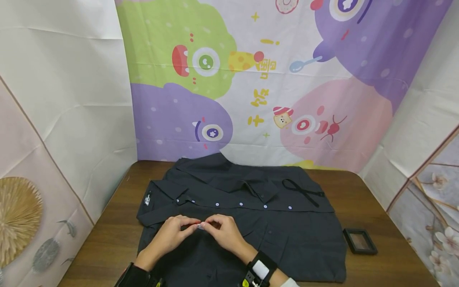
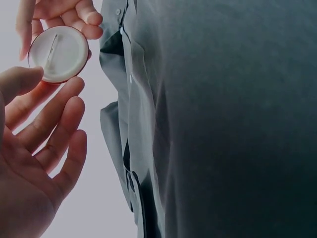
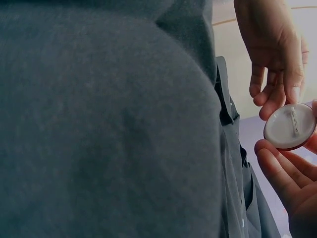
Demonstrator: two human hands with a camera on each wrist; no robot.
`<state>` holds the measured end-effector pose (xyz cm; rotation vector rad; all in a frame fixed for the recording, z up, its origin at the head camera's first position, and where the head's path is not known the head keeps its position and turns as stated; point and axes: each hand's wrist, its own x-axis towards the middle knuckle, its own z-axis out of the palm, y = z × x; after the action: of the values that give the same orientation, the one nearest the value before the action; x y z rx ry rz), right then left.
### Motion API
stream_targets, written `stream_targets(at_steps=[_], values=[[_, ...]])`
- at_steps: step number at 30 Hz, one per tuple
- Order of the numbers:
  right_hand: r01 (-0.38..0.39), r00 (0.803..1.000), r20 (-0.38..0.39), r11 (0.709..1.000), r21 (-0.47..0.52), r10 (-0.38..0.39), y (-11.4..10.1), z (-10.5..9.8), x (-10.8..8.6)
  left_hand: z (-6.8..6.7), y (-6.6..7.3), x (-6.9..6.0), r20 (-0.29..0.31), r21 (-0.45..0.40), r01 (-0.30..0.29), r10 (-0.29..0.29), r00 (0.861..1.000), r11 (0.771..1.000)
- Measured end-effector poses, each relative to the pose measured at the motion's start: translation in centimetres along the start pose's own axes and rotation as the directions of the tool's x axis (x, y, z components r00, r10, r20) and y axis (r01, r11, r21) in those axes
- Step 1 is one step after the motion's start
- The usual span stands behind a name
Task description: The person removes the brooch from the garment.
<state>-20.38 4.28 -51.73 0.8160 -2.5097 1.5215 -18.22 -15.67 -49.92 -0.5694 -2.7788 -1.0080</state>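
A round pin-back badge [image 2: 67, 55] shows its white back and metal pin in the left wrist view. It has a thin red rim. My left hand [image 1: 172, 236] pinches one edge between thumb and fingers. The right hand [image 1: 228, 235] pinches the opposite edge, so the badge is held between both hands. Whether the pin is latched, I cannot tell. Just below the hands a dark button-up shirt [image 1: 308, 239] lies spread on the table, its row of light buttons running across. The badge's front face is hidden in both wrist views.
On the wooden table [image 1: 387, 263], a small black square frame [image 1: 374, 250] lies right of the shirt. A thin black cord [image 1: 303, 190] rests on the shirt's upper right. A cartoon-printed cloth [image 1: 251, 147] hangs behind the table.
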Motion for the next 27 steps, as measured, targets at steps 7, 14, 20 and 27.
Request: stream_targets(at_steps=[7, 14, 20, 27], values=[[-0.024, 1.0, 0.017, 1.0, 0.018, 0.024, 0.04, -0.01, 0.0, -0.04, 0.03, -0.02, 0.015, 0.003, -0.017, 0.017, 1.0, 1.0], [-0.077, 0.996, 0.056, 0.995, 0.055, 0.074, -0.07, -0.16, 0.16, -0.11, 0.02, 0.04, 0.025, 0.011, -0.012, 0.012, 1.0, 1.0], [-0.117, 0.991, 0.076, 0.991, 0.065, 0.112, -0.05, -0.12, -0.03, -0.04, 0.21, 0.05, 0.042, 0.022, 0.0, -0.001, 0.999, 1.0], [-0.113, 0.989, 0.099, 0.991, 0.075, 0.106, 0.09, -0.1, -0.22, 0.04, 0.3, -0.17, 0.024, 0.033, -0.015, 0.014, 1.0, 0.999]])
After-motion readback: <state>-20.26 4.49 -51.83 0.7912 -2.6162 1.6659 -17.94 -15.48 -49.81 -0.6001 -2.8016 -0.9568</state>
